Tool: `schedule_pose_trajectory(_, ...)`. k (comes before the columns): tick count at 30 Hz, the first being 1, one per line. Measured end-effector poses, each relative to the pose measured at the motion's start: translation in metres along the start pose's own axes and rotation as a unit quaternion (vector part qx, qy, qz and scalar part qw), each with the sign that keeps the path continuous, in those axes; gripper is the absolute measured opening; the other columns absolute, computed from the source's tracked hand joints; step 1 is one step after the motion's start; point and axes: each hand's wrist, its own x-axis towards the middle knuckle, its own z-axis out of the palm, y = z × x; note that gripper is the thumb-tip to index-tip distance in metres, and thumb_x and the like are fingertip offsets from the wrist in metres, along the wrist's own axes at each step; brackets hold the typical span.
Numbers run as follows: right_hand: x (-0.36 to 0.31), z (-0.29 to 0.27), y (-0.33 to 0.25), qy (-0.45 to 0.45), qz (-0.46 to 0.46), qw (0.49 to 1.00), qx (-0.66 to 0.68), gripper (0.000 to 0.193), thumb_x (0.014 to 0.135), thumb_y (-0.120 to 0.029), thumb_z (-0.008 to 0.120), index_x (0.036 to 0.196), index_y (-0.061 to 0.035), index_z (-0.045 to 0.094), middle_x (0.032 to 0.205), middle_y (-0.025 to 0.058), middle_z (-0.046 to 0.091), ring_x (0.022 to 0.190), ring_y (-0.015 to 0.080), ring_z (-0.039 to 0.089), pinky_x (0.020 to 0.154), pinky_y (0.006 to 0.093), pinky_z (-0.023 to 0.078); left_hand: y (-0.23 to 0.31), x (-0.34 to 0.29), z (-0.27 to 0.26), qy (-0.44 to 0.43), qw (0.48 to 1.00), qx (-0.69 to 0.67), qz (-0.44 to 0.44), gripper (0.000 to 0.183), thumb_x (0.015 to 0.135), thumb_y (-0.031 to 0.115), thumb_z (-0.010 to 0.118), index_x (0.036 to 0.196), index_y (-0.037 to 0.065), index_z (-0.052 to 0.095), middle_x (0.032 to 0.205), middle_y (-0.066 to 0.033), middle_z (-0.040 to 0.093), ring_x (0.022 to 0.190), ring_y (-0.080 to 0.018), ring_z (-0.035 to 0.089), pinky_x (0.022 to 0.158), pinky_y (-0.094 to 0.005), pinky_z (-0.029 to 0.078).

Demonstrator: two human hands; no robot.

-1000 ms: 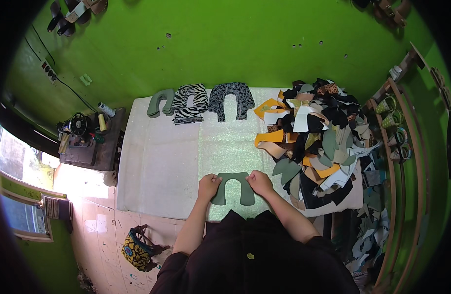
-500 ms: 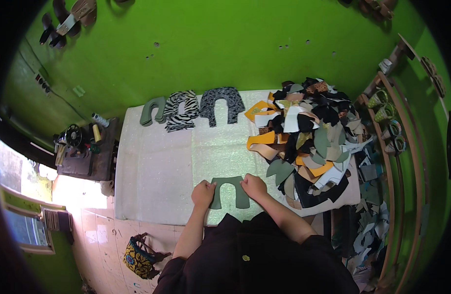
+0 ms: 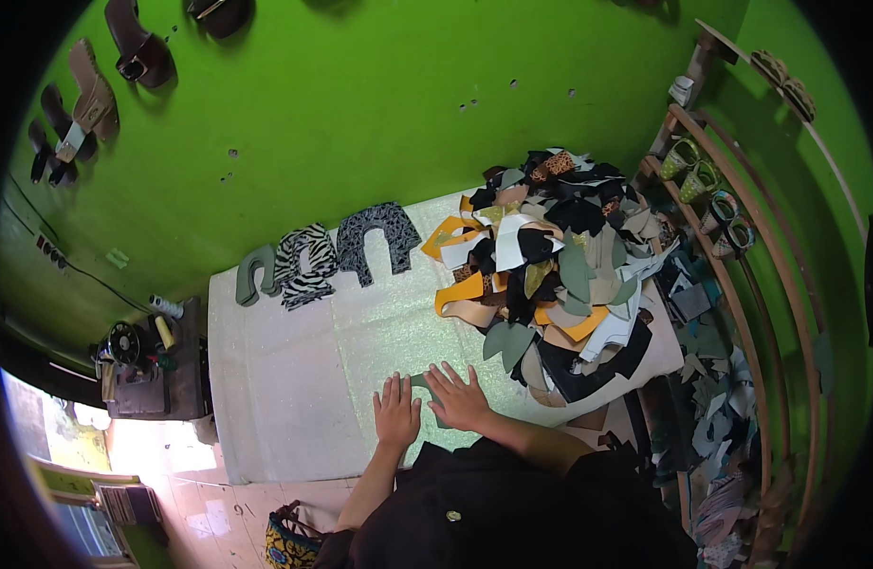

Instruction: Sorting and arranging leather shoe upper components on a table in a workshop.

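My left hand (image 3: 397, 414) lies flat near the front edge of the white-covered table (image 3: 275, 398), fingers stretched out. Close beside it my right hand (image 3: 458, 400) is also flat, its fingers apart. Under and between them is a green arch-shaped piece of material (image 3: 419, 380), mostly hidden by my hands. Along the far side lie other arch-shaped pieces: a green stack (image 3: 246, 284), a zebra-striped stack (image 3: 294, 284) and a grey-and-black patterned stack (image 3: 351, 254).
A heap of cut scraps (image 3: 569, 256) covers the table's right side. Beyond it stands a wooden rack (image 3: 740, 275) holding sandals. A dark machine stand (image 3: 161, 379) is at the left. A patterned bag (image 3: 289, 541) sits on the floor, and more scraps (image 3: 725, 417) lie low at the right.
My hands have let go of the green piece's upper corners and now rest flat over it. The whole view has turned and shifted, with more wall sandals showing at the upper left.
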Motion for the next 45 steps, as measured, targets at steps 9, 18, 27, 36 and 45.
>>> schedule_pose_trajectory(9,0.004,-0.006,0.005,0.014,0.026,0.999,0.036,0.056,0.09,-0.045,0.04,0.134,-0.0108,0.037,0.141,0.0078,0.035,0.132,0.0251,0.028,0.097,0.0659,0.019,-0.002,0.005,-0.007,-0.023,0.996,-0.087,-0.019,0.051,0.093,0.033,0.034,0.138,0.01,0.033,0.144,-0.0162,0.028,0.134,-0.035,0.022,0.104,-0.0618,0.008)
schedule_pose_trajectory(18,0.026,-0.187,0.174,0.431,0.323,0.84,0.073,0.014,0.079,-0.016,0.055,0.09,-0.0137,0.063,0.095,0.005,0.062,0.098,0.0267,0.053,0.095,0.0616,0.016,0.014,0.014,-0.064,0.23,0.946,-0.21,-0.095,0.019,0.089,0.019,0.05,0.089,0.014,0.068,0.114,-0.0023,0.052,0.121,-0.0229,0.041,0.102,-0.056,0.002)
schedule_pose_trajectory(27,0.022,-0.22,0.255,0.082,0.543,0.832,0.077,0.059,0.065,-0.045,0.066,0.105,-0.0018,0.061,0.107,0.0184,0.063,0.104,0.0349,0.057,0.101,0.0634,0.007,0.038,0.036,-0.093,0.311,0.921,-0.232,-0.022,0.01,0.083,0.015,0.057,0.081,0.011,0.066,0.097,-0.0039,0.056,0.102,-0.018,0.049,0.093,-0.0378,0.021)
schedule_pose_trajectory(36,0.007,-0.237,0.302,0.294,0.389,0.837,0.248,0.045,0.069,-0.018,0.059,0.109,0.001,0.056,0.099,0.0211,0.063,0.096,0.0361,0.06,0.082,0.037,0.046,0.04,0.04,-0.099,0.322,0.914,-0.246,0.012,0.008,0.082,0.012,0.057,0.08,0.01,0.065,0.092,-0.0043,0.057,0.097,-0.0178,0.052,0.089,-0.035,0.024)
schedule_pose_trajectory(45,0.001,-0.359,0.258,0.462,0.206,0.838,0.207,0.03,0.078,-0.009,0.055,0.106,0.0024,0.053,0.098,0.0153,0.062,0.091,0.0245,0.059,0.083,0.0324,0.043,0.041,0.047,-0.114,0.326,0.902,-0.276,0.063,0.005,0.079,0.01,0.059,0.079,0.01,0.064,0.087,-0.0037,0.058,0.091,-0.0188,0.052,0.087,-0.0348,0.028)
